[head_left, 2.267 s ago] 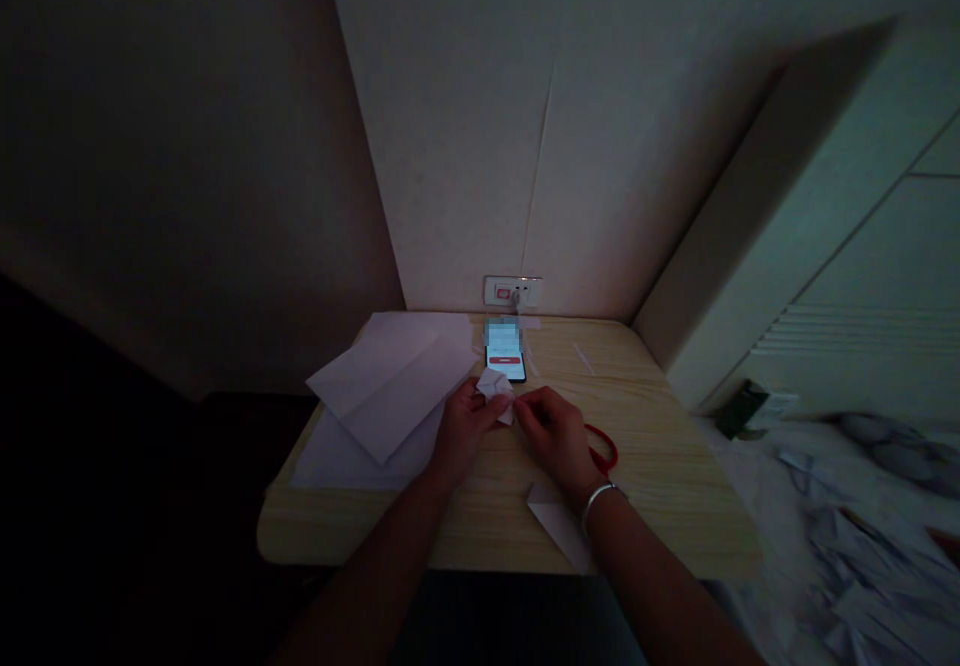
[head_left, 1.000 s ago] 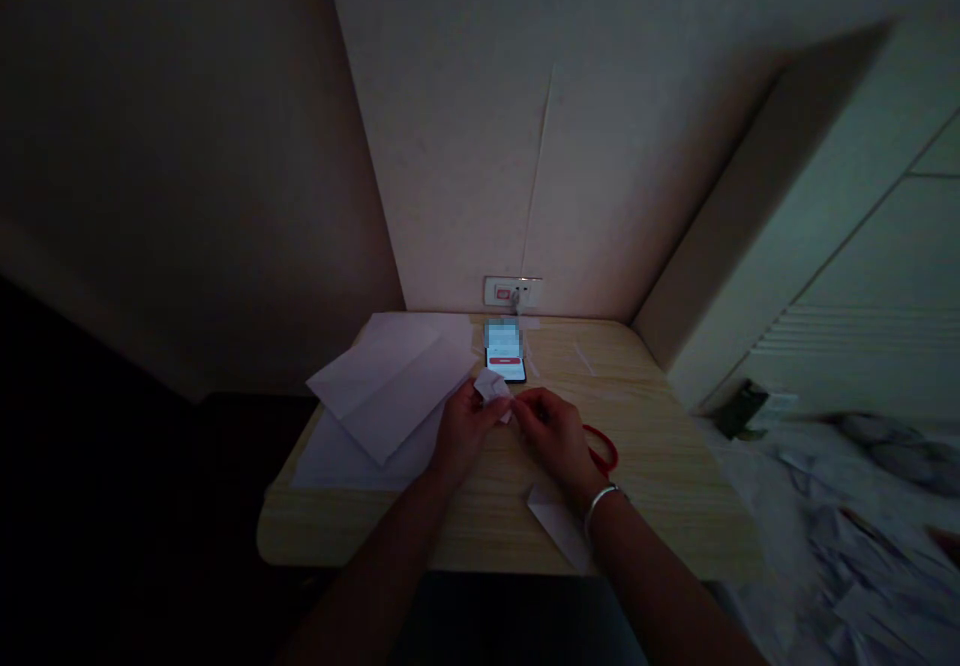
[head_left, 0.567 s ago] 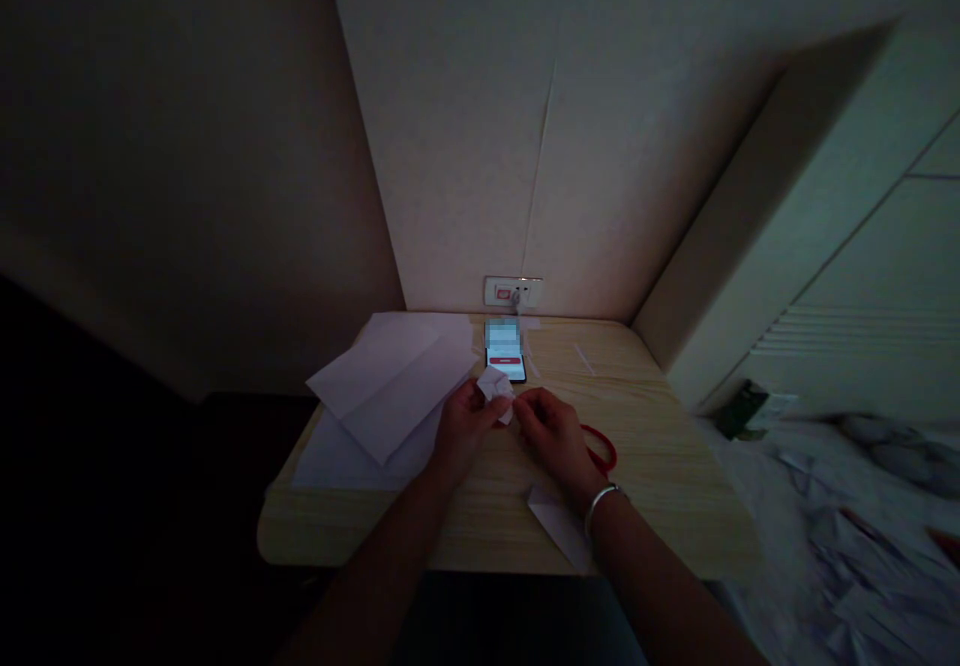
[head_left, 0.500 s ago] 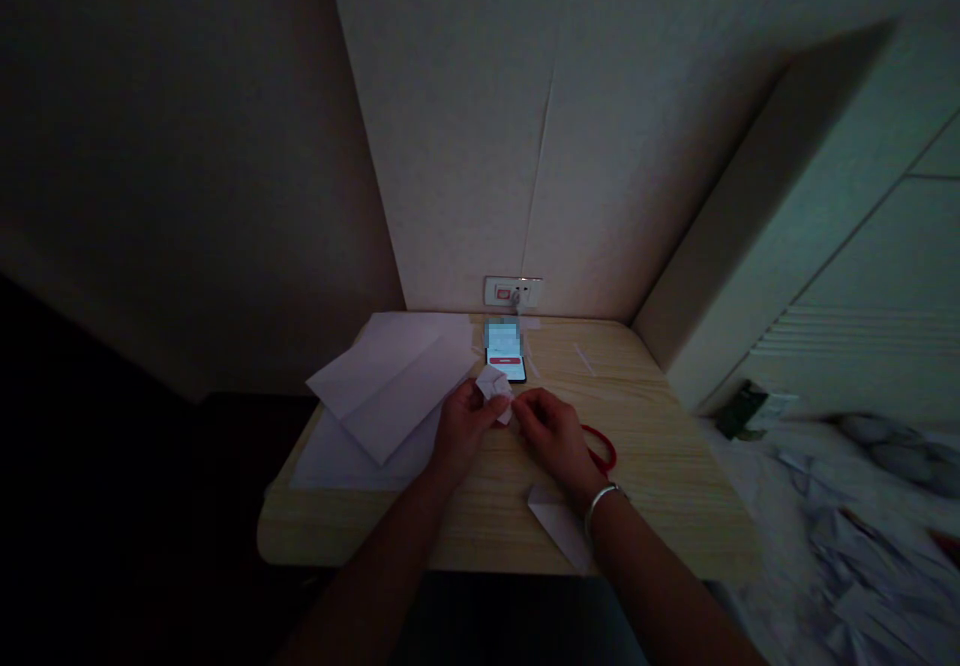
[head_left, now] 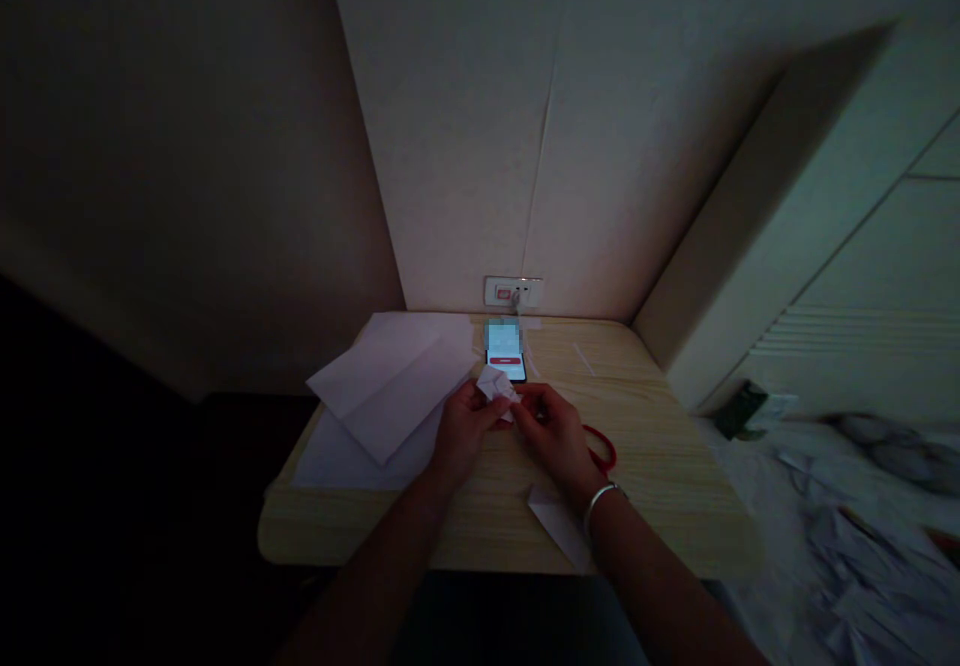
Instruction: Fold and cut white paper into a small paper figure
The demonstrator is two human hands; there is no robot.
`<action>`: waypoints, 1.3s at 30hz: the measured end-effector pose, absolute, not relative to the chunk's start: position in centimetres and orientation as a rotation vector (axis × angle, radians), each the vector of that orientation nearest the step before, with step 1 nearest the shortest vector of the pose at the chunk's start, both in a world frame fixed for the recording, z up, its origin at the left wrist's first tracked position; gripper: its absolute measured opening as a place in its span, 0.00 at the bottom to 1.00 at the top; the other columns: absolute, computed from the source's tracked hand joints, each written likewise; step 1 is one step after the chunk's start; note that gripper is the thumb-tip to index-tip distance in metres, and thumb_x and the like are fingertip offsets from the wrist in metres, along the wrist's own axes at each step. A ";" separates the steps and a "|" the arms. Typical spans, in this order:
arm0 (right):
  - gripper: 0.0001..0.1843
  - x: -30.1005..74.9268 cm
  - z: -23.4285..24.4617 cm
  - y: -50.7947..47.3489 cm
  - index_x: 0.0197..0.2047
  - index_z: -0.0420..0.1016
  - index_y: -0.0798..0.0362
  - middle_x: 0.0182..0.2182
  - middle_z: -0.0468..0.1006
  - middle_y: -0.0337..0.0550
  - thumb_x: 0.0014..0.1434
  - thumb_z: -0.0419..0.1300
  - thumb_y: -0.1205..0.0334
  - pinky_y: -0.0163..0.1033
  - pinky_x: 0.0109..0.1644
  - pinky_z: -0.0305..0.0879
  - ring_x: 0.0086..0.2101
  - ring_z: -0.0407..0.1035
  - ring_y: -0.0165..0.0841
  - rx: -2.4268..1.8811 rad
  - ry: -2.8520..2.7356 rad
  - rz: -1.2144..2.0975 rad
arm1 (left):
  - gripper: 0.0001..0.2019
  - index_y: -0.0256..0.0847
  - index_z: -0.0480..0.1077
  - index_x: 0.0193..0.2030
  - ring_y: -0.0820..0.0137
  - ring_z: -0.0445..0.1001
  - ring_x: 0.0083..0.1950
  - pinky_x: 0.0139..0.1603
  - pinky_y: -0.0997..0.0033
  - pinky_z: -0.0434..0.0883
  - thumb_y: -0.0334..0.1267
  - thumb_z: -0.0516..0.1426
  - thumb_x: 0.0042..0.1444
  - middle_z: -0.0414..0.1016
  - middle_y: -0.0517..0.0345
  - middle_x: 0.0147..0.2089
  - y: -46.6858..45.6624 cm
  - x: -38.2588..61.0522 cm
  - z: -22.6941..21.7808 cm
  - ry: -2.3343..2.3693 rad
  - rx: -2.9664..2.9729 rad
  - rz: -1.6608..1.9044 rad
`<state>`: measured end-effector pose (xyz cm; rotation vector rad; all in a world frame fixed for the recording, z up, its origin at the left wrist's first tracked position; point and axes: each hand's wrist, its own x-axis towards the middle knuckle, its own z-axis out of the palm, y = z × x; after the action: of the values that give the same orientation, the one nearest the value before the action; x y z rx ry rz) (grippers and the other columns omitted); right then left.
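A small folded piece of white paper (head_left: 495, 384) is held just above the table, in front of the lit phone (head_left: 505, 351). My left hand (head_left: 463, 426) grips its left and lower side, the thumb lying across it. My right hand (head_left: 551, 431) pinches its right edge between thumb and fingers, and a bracelet circles that wrist. Red scissor handles (head_left: 602, 449) show beside my right hand; the rest of the scissors is hidden. A strip of white paper (head_left: 559, 526) lies under my right wrist, partly covered by it.
White paper sheets (head_left: 390, 386) overlap on the left of the wooden table (head_left: 660, 486). Thin paper strips (head_left: 584, 359) lie toward the back. A wall socket (head_left: 513, 291) with a plug is behind the phone. Right of the table is a bed (head_left: 780, 546) with rumpled items.
My right fingers have shifted slightly and now press closer on the folded paper's right edge. My left hand and the other things have stayed nearly still.
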<state>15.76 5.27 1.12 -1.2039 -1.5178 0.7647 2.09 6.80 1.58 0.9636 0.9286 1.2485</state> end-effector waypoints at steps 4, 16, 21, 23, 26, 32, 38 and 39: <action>0.11 15.8 1.3 5.1 0.43 0.71 0.52 0.27 0.71 0.38 0.55 0.58 0.62 0.33 0.30 0.62 0.27 0.64 0.29 -1.158 -1.537 0.722 | 0.15 0.36 0.70 0.36 0.73 0.73 0.30 0.30 0.74 0.73 0.39 0.65 0.41 0.76 0.59 0.31 7.0 2.1 1.2 0.916 0.957 1.244; 0.08 15.9 1.2 5.3 0.29 0.69 0.53 0.25 0.70 0.37 0.53 0.59 0.58 0.32 0.26 0.60 0.24 0.63 0.28 -1.241 -1.389 0.889 | 0.16 0.35 0.70 0.38 0.71 0.75 0.31 0.31 0.74 0.73 0.36 0.65 0.41 0.77 0.58 0.32 7.2 2.0 0.8 0.898 1.021 1.202; 0.09 15.9 0.8 5.5 0.29 0.68 0.53 0.23 0.68 0.35 0.53 0.59 0.56 0.31 0.23 0.58 0.21 0.60 0.27 -1.203 -1.309 1.006 | 0.15 0.35 0.70 0.38 0.70 0.75 0.32 0.32 0.73 0.73 0.36 0.64 0.42 0.77 0.57 0.33 7.2 2.0 0.7 0.905 1.038 1.204; 0.10 15.9 0.5 5.6 0.29 0.67 0.53 0.22 0.68 0.34 0.53 0.59 0.55 0.31 0.23 0.58 0.21 0.60 0.26 -1.178 -1.281 1.042 | 0.15 0.35 0.70 0.38 0.70 0.75 0.32 0.32 0.73 0.73 0.37 0.64 0.42 0.77 0.58 0.33 7.1 2.0 0.8 0.902 1.043 1.212; 0.11 15.9 0.3 5.7 0.29 0.67 0.53 0.21 0.67 0.33 0.53 0.60 0.54 0.31 0.22 0.57 0.20 0.59 0.26 -1.173 -1.267 1.060 | 0.14 0.36 0.70 0.37 0.71 0.74 0.31 0.31 0.73 0.72 0.37 0.64 0.42 0.76 0.59 0.31 7.1 2.0 1.0 0.919 1.057 1.218; 0.11 15.8 0.6 5.6 0.28 0.67 0.52 0.21 0.66 0.33 0.53 0.60 0.54 0.30 0.22 0.57 0.19 0.59 0.25 -1.166 -1.282 1.075 | 0.13 0.36 0.70 0.36 0.72 0.72 0.29 0.30 0.74 0.71 0.38 0.63 0.43 0.75 0.61 0.30 7.1 2.1 0.9 0.959 1.095 1.224; 0.12 15.6 0.7 5.6 0.33 0.69 0.53 0.25 0.70 0.36 0.53 0.60 0.53 0.31 0.22 0.59 0.22 0.61 0.26 -1.163 -1.272 1.095 | 0.10 0.36 0.70 0.35 0.75 0.71 0.29 0.31 0.77 0.68 0.34 0.62 0.45 0.75 0.62 0.29 7.0 2.1 1.4 0.933 1.077 1.269; 0.12 15.6 0.7 5.6 0.32 0.69 0.53 0.25 0.70 0.36 0.53 0.59 0.52 0.31 0.22 0.58 0.21 0.60 0.26 -1.185 -1.288 1.090 | 0.09 0.36 0.70 0.35 0.75 0.71 0.29 0.31 0.78 0.67 0.33 0.62 0.44 0.75 0.62 0.29 7.0 2.1 1.5 0.934 1.076 1.280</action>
<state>15.61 5.61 0.73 -1.1847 -1.2879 1.0897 2.11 6.97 1.48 1.0763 0.9335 1.2796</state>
